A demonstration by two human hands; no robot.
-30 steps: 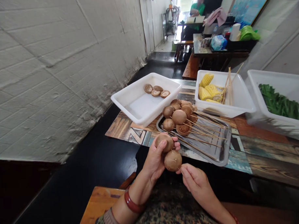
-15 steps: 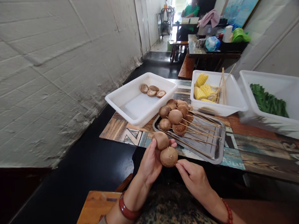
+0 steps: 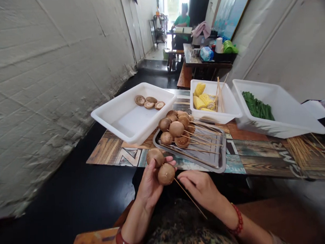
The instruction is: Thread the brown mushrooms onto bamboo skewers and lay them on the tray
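Note:
My left hand is closed around a mushroom skewer. Two brown shiitake caps sit on it, the farther mushroom cap and the nearer mushroom cap, which has a scored top. A bare bamboo stick slants from the nearer cap toward my lap. Just right of the stick is my right hand, fingers curled together, with nothing visible in them. Beyond my hands lies a metal tray with several mushroom skewers piled caps to the left, sticks to the right.
A white tub at left holds several loose mushrooms. Another tub contains corn and sticks; a third holds green leaves. Bamboo sticks lie at right. A person sits far back.
The view has swung right, bringing the sticks at the table's right into sight. My right fingers have come away from the nearer cap's edge, and the skewer's bare stick now shows.

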